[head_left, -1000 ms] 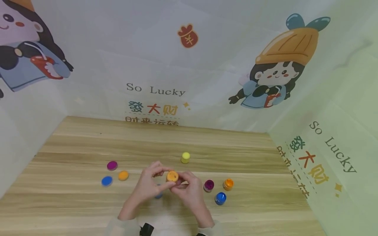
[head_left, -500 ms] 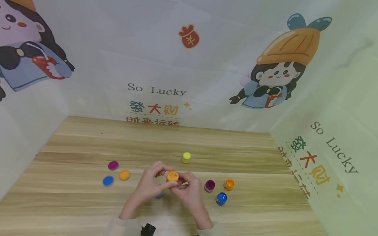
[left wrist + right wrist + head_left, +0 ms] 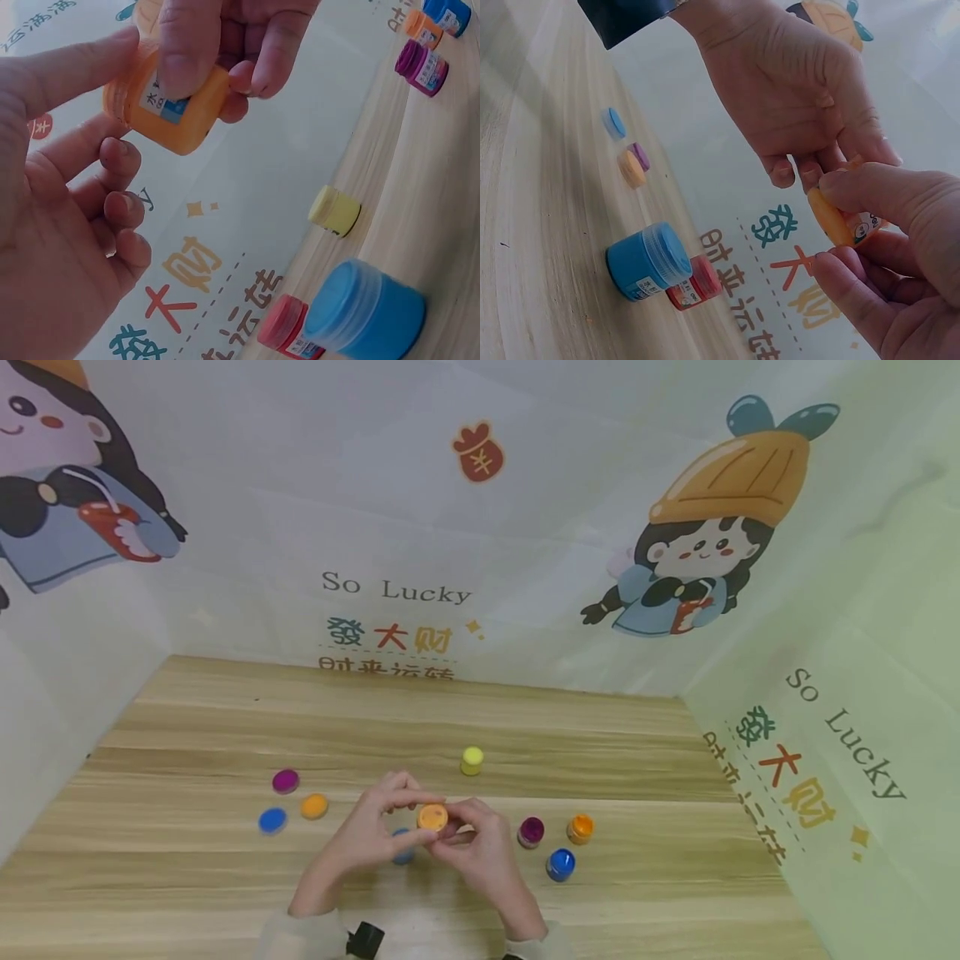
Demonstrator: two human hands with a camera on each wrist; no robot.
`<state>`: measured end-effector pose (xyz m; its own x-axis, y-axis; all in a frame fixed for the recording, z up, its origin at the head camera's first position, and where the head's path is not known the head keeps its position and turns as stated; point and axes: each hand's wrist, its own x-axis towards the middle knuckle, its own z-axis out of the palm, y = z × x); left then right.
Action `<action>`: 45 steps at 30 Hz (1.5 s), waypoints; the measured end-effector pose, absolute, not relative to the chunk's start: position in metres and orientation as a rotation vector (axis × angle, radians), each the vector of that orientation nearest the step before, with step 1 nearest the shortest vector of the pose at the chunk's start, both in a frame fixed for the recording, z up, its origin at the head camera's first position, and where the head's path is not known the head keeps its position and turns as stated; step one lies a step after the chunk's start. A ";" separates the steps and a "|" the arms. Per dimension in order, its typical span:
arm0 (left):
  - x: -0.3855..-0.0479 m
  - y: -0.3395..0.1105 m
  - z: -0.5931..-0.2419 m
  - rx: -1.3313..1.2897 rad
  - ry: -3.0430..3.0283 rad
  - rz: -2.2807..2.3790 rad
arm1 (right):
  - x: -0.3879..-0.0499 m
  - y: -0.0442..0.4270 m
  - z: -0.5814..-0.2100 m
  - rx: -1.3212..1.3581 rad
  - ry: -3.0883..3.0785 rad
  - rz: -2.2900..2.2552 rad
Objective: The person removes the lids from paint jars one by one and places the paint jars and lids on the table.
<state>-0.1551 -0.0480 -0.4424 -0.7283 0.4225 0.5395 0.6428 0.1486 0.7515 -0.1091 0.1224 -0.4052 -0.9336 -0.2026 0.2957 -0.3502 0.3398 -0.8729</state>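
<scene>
High head view, close wrist views

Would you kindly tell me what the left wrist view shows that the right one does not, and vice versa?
Left wrist only: yellow jar, open purple jar, open orange jar, open blue jar.
Right wrist only: black wrist gear, loose blue lid, loose purple lid, loose orange lid.
Both: capped blue jar, red jar, held orange jar, left hand and right hand.

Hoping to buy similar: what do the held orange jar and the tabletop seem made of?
Orange jar: probably plastic, soft sheen; its smooth body looks moulded. Tabletop: wood or wood-look laminate, seemingly satin; streaky grain leaves that open.
</scene>
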 end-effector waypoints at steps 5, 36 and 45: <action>-0.154 -0.046 -0.445 -0.988 -2.215 -1.611 | -0.109 0.122 -0.407 0.482 -2.441 1.674; -0.155 -0.041 -0.446 -0.931 -2.136 -1.672 | -0.124 0.129 -0.443 0.464 -2.357 1.735; -0.157 -0.036 -0.448 -0.923 -2.080 -1.595 | -0.123 0.126 -0.437 0.383 -2.389 1.697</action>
<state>-0.1566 -0.0358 -0.4483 -0.7213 0.2776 0.6346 0.6848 0.1489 0.7133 -0.1226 0.1256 -0.4373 -0.9495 -0.1012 0.2970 -0.3138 0.3129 -0.8964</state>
